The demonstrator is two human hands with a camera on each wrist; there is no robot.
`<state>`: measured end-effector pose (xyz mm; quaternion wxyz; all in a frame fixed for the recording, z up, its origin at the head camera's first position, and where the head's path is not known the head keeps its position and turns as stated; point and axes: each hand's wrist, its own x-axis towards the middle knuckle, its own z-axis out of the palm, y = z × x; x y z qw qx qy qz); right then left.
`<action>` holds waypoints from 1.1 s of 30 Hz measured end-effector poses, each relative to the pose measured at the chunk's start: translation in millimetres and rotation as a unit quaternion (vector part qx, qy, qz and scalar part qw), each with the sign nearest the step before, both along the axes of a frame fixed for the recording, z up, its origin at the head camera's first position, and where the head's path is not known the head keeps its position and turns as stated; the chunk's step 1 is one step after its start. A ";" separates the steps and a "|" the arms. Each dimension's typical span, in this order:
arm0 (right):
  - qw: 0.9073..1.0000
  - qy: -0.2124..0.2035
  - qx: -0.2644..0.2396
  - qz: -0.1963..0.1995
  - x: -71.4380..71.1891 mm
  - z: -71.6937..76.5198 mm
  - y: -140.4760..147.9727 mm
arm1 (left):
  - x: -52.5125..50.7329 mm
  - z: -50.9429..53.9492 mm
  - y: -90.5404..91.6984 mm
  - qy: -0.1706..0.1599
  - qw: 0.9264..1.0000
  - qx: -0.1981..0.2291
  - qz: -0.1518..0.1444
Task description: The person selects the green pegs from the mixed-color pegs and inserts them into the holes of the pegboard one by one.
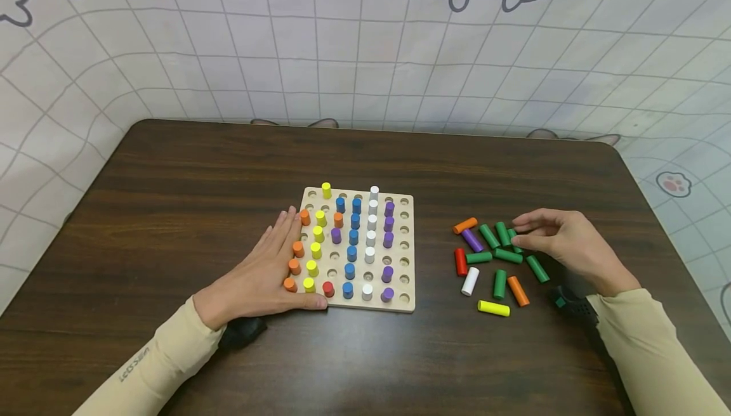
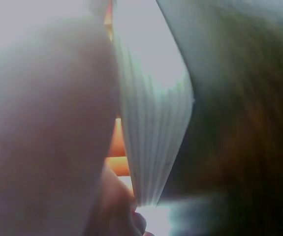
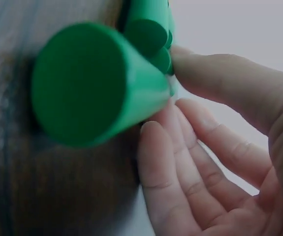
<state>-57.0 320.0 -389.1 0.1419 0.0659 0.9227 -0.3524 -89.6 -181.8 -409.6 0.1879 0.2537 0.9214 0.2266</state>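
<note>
A square wooden pegboard (image 1: pixel 408 251) lies on the table with coloured pegs standing in its holes. My left hand (image 1: pixel 259 270) rests along the board's left side, fingers straight and thumb at its front edge. In the left wrist view the board's pale side (image 2: pixel 153 113) shows large and blurred. At the right, my right hand (image 1: pixel 571 245) reaches over loose pegs, and its thumb and forefinger pinch a green peg (image 1: pixel 516 246). In the right wrist view, another green peg (image 3: pixel 77 86) fills the foreground beside the fingertips (image 3: pixel 156 142); the pinched one is mostly hidden.
Around the right hand lie several loose green pegs, with a red peg (image 1: pixel 460 262), a white peg (image 1: pixel 470 281), a yellow peg (image 1: pixel 493 308), a purple peg (image 1: pixel 472 240) and orange pegs (image 1: pixel 518 291). A tile-patterned cloth (image 1: pixel 354 42) hangs behind the brown table (image 1: pixel 228 156).
</note>
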 end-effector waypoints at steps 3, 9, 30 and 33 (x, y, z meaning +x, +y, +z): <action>1.000 0.000 0.016 0.003 0.2 1.7 -2.4 | 0.9 0.6 0.1 0.009 1.000 -0.008 -0.002; 0.999 -0.003 0.032 0.002 0.9 4.3 -6.7 | 1.8 1.0 0.1 0.020 1.000 -0.024 -0.003; 1.000 -0.005 0.010 -0.002 3.4 6.7 -4.2 | 1.3 0.6 0.8 0.027 0.999 -0.039 -0.008; 1.000 0.002 0.012 0.000 4.1 8.1 -3.6 | 1.0 1.0 1.2 0.027 0.999 -0.042 -0.008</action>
